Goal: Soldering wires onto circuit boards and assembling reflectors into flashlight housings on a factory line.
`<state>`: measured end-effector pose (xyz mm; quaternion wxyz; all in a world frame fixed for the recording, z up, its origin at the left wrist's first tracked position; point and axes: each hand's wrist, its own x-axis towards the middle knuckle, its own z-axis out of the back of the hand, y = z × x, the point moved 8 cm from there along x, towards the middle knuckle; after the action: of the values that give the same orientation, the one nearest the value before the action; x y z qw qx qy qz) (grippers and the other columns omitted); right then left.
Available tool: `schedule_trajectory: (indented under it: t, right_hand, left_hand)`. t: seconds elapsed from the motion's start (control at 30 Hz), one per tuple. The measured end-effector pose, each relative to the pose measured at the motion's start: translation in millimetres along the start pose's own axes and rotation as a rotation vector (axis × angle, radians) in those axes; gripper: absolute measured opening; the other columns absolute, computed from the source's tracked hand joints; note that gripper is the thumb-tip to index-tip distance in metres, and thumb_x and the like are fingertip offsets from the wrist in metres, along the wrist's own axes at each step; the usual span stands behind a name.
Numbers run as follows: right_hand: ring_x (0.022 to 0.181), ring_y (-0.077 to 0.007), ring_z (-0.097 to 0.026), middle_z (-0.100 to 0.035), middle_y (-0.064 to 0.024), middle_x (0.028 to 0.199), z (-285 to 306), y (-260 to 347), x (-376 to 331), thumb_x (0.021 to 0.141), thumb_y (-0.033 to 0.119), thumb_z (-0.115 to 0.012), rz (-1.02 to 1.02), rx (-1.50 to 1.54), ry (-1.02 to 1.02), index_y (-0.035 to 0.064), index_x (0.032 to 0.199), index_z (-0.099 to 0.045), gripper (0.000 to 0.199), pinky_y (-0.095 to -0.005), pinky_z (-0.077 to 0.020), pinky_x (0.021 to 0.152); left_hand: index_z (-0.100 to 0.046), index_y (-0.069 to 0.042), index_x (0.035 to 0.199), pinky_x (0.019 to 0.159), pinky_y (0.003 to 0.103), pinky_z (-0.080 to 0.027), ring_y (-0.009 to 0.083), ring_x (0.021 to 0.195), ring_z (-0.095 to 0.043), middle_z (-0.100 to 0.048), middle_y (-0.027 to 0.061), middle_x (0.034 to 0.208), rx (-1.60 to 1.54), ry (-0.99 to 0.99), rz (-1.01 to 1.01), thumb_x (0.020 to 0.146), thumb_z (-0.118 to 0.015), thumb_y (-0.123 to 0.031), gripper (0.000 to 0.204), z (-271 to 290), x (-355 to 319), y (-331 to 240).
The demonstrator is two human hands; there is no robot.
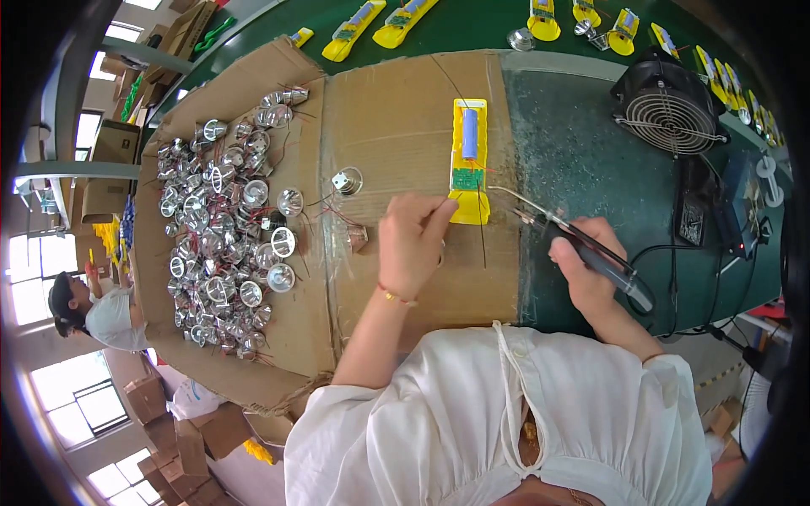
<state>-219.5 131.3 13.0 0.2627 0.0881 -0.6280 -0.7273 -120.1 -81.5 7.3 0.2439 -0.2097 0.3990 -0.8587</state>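
A yellow flashlight housing (pixel 469 211) lies upright on the cardboard, with a blue cylindrical battery (pixel 469 135) and a green circuit board (pixel 467 179) in it. My left hand (pixel 409 240) is closed beside the housing's lower left edge, its thumb and forefinger together; what they pinch is hidden. My right hand (pixel 591 266) grips the black handle of a soldering iron (pixel 601 260), whose thin bent metal tube reaches toward the board. Dark thin wires run past the board. Left of my left hand lie two loose silver reflector cups, one (pixel 347 181) farther off, the other (pixel 357 238) close by.
A cardboard box (pixel 308 202) full of silver reflector cups with wires stands at the left. A black fan (pixel 666 114) sits at the far right, near a dark powered unit (pixel 742 207) with cables. Several yellow housings (pixel 353 32) line the back. A person (pixel 101 308) is visible at far left.
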Motion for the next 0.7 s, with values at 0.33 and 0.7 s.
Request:
schedule_trajectory:
  t: [0.33, 0.7]
  right_hand:
    - [0.06, -0.0072, -0.054, -0.059, -0.0045, 0.068, -26, -16, 17, 0.079, 0.008, -0.064, -0.133, 0.228, 0.003, 0.0008, 0.084, -0.054, 0.013, -0.0208, -0.0441, 0.053]
    - [0.055, -0.0064, -0.054, -0.058, -0.0041, 0.064, -31, -31, 21, 0.079, 0.008, -0.064, -0.377, 0.414, -0.036, 0.0019, 0.08, -0.053, 0.012, -0.0188, -0.0435, 0.05]
  left_hand:
    - [-0.062, 0.002, 0.071, 0.054, 0.032, -0.043, 0.0222, 0.06, -0.054, -0.056, 0.0107, 0.073, -0.04, -0.028, 0.061, 0.076, -0.065, -0.009, 0.012, -17, 11, 4]
    - [-0.061, 0.004, 0.073, 0.052, 0.024, -0.042, 0.011, 0.057, -0.052, -0.055, 0.0074, 0.073, -0.023, -0.067, 0.084, 0.078, -0.063, -0.008, 0.014, -18, 11, 7]
